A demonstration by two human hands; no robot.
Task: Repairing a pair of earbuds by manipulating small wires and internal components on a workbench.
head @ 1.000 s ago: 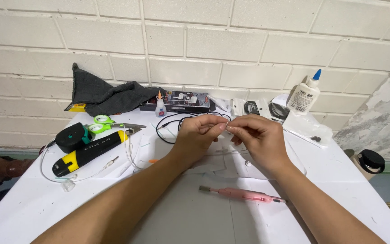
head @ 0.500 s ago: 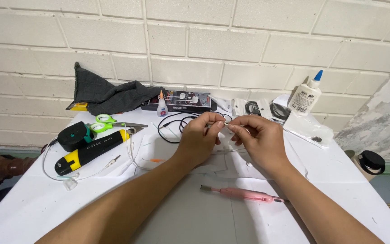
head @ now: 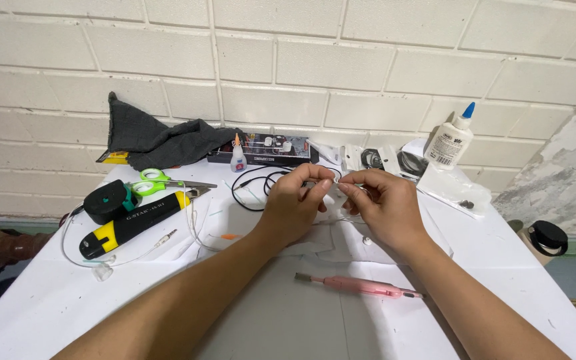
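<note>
My left hand [head: 296, 203] and my right hand [head: 383, 203] meet above the middle of a white table [head: 48, 300]. Their fingertips pinch a thin whitish wire [head: 336, 185] between them; the piece held is too small to make out further. A black cable [head: 251, 183] loops on the table just behind my left hand. A pink pen-shaped tool [head: 361, 286] lies on the table in front of my hands, touched by neither.
At the left lie a yellow-and-black handheld tool [head: 131, 224], green-handled scissors [head: 161, 181], a black round case [head: 108, 200] and a clear cable. A dark cloth [head: 161, 140], a small glue tube [head: 237, 158], a black box and a white glue bottle [head: 449, 140] stand along the brick wall.
Both hands have stayed together at the same spot with only slight finger movement on the wire. Nothing else on the table has moved.
</note>
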